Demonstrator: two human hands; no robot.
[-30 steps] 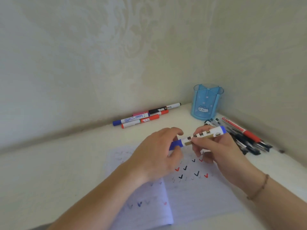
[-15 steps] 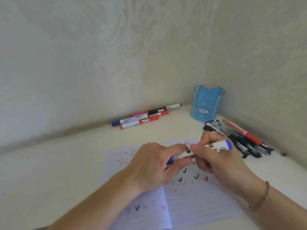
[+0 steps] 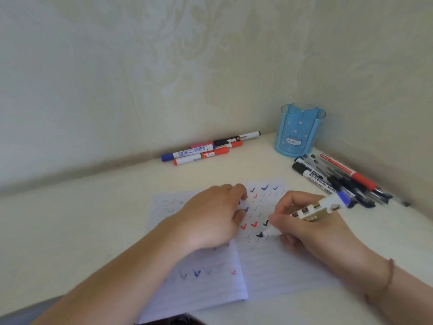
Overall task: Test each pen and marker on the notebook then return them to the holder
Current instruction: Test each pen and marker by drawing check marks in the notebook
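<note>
We see the right hand [image 3: 311, 227] gripping the marker [image 3: 311, 211], tip on the notebook [image 3: 269, 266]; the left hand [image 3: 210, 221], at 9 o'clock, has curled fingers, its hold hidden.

- Soft, even daylight, no glare anywhere.
- Faint shadows only beneath the hands.
- Slight blur throughout; wide-angle bending visible at the edges.

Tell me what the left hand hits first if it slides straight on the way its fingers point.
Likely nothing soon: the left hand points across the notebook toward the blue holder; depth is uncertain.
</note>
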